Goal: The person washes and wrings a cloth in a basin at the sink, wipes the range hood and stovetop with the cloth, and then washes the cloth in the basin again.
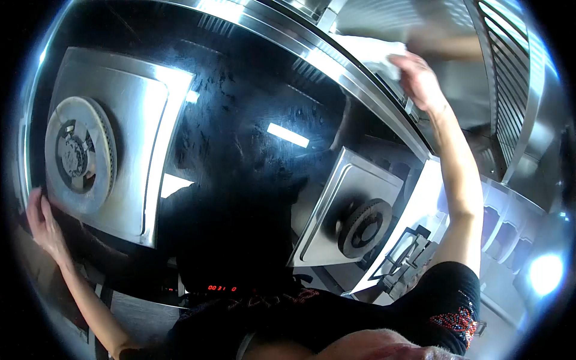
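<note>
My right hand [418, 79] is raised at the upper right, its fingers closed on a white cloth [373, 53]. The cloth lies against the shiny steel surface [414, 18] behind the black panel, where a blurred reflection of a hand shows. At the far left, my left hand [45, 225] rests at the edge of the glossy black panel [240, 108], with its fingers stretched out and holding nothing visible. Just beside those fingers is a round burner [81, 155] on a square steel plate [141, 108].
A second burner [365, 228] on a steel plate [327, 222] sits right of centre. Red digits [222, 288] glow at the panel's near edge. A slatted metal grille [507, 78] stands at the upper right. Below my right arm is a metal rack [405, 255].
</note>
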Available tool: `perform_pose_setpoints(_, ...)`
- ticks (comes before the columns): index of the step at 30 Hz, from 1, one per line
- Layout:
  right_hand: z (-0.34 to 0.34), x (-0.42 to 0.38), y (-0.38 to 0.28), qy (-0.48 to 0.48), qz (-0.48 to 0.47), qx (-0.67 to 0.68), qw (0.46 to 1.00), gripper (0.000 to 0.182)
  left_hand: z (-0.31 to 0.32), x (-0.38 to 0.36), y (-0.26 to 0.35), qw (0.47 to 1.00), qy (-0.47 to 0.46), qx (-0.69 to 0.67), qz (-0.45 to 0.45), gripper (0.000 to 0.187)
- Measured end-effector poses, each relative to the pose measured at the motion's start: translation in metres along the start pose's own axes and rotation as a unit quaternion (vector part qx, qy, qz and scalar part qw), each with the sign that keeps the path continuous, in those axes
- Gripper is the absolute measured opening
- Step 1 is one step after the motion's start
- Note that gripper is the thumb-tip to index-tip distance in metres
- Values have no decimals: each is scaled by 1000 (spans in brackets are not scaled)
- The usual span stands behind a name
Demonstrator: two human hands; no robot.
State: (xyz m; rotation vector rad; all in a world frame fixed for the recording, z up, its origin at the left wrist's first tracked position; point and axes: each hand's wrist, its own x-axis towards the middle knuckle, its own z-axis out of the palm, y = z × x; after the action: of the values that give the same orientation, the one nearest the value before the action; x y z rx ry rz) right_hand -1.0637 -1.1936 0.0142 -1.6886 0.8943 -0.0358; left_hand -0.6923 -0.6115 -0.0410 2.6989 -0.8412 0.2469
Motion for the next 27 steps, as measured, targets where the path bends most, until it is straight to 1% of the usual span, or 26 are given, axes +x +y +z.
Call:
perform_pose_setpoints(1,0,-10,-9,16,18,16,1000,26,3,7,-1,999,1,12,50,26)
perform_pose_setpoints(2,0,-22,-19,34,35,30,998,25,10,12,-3,997,14,38,64,25)
perform_pose_setpoints(3,-1,-25,-15,46,8,-93,995,27,13,16,-7,997,6,30,72,25)
perform_pose_setpoints(4,-2,-18,10,129,36,-186,973,35,14,21,-9,996,-2,22,81,25)
perform_pose_setpoints(6,45,-27,-11,131,10,-233,964,43,12,19,3,997,15,5,71,24)
perform_pose_setpoints(7,44,-26,-16,87,-16,-257,962,45,11,18,6,998,22,-13,60,24)
perform_pose_setpoints(8,46,-30,-26,45,-37,-280,958,46,10,17,13,997,38,10,59,24)
perform_pose_setpoints(9,47,-42,-42,4,-11,-301,953,50,10,18,7,997,33,-9,70,23)
perform_pose_setpoints(10,20,-29,-18,-80,38,-234,968,54,8,21,2,996,31,-27,80,23)
perform_pose_setpoints(12,10,-63,-9,95,44,-340,935,42,13,20,6,996,36,-45,66,21)
perform_pose_setpoints(14,-20,-83,19,108,23,-421,900,38,8,17,18,998,52,-18,44,21)
perform_pose_setpoints(15,-34,-90,25,116,13,-461,880,37,7,16,21,995,75,-6,60,21)
perform_pose_setpoints(16,-43,-95,22,80,46,-446,890,37,6,16,23,994,82,-32,62,21)
perform_pose_setpoints(18,-60,-102,11,11,104,-412,905,38,8,17,18,991,98,-32,84,21)
perform_pose_setpoints(19,-67,-106,23,96,62,-329,937,28,10,18,13,990,103,-46,87,20)
perform_pose_setpoints(20,-70,-115,25,141,49,-210,966,26,10,17,14,990,110,-27,81,21)
perform_pose_setpoints(21,-74,-123,28,181,36,-87,979,23,10,17,14,991,109,-13,71,21)
perform_pose_setpoints(22,-70,-134,21,218,22,36,975,21,9,17,16,992,108,-1,60,21)
perform_pose_setpoints(23,-66,-145,15,245,26,86,965,17,6,14,24,994,100,14,29,21)
perform_pose_setpoints(26,-35,-176,-15,255,-6,241,936,17,7,15,21,992,113,9,50,19)
perform_pose_setpoints(27,-36,-179,-13,240,-16,244,939,21,7,14,22,991,126,13,46,19)
